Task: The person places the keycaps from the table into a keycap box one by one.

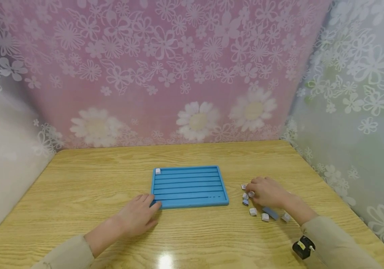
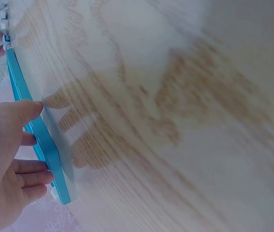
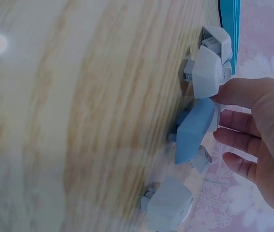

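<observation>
A blue tray (image 1: 192,205) with ridged rows lies mid-table, one white keycap (image 1: 158,171) in its far left corner. My left hand (image 1: 138,215) holds the tray's near left corner, the thumb on the front edge and fingers along the side in the left wrist view. To the tray's right, my right hand (image 1: 266,191) reaches into a scatter of keycaps. In the right wrist view its thumb and fingers pinch a white keycap (image 3: 215,121), partly hidden behind a longer blue keycap (image 3: 193,130). Another white keycap (image 3: 207,72) sits right at the thumb tip.
More white keycaps lie near the right hand, including one keycap (image 1: 253,212) in front and another keycap (image 1: 285,217) by the wrist. A small black device (image 1: 303,247) with a cable is at the right sleeve. Flowered cloth (image 1: 192,74) hangs behind the wooden table (image 1: 192,239).
</observation>
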Action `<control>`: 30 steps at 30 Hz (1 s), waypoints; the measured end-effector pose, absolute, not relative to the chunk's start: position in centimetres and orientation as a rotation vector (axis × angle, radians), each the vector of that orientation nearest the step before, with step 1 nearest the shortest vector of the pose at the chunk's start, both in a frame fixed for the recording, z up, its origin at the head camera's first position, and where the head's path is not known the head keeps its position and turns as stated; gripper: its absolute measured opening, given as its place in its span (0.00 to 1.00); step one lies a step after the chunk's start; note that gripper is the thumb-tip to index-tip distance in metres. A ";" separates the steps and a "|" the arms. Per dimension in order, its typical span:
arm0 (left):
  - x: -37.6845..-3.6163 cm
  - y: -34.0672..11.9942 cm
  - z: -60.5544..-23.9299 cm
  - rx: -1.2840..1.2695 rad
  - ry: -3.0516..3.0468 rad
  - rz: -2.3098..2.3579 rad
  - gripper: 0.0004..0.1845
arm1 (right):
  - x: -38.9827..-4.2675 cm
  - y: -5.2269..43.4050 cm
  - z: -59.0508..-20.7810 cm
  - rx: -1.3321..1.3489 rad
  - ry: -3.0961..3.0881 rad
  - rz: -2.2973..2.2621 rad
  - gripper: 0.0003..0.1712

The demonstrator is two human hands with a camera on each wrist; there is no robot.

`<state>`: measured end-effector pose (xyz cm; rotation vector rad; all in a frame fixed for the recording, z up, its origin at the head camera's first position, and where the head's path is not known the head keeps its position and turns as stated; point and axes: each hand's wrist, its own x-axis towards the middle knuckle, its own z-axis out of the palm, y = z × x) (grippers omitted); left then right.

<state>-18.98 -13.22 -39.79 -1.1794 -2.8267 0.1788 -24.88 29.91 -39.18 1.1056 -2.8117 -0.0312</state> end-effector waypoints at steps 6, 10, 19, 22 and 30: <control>-19.0 -13.2 -39.8 -1.180 -2.822 0.191 0.26 | -24.9 29.9 -39.2 1.067 -2.839 0.021 0.10; -18.9 -13.2 -39.8 -1.183 -2.813 0.210 0.26 | -24.8 30.0 -39.2 1.058 -2.834 0.025 0.13; -19.0 -13.1 -39.8 -1.183 -2.802 0.229 0.26 | -25.1 30.2 -39.3 1.051 -2.795 -0.012 0.10; -18.9 -13.1 -39.8 -1.186 -2.790 0.236 0.25 | -25.4 29.9 -39.1 1.048 -2.749 -0.033 0.11; -19.0 -13.1 -39.8 -1.189 -2.764 0.245 0.25 | -26.2 27.1 -37.9 1.076 -2.619 -0.111 0.11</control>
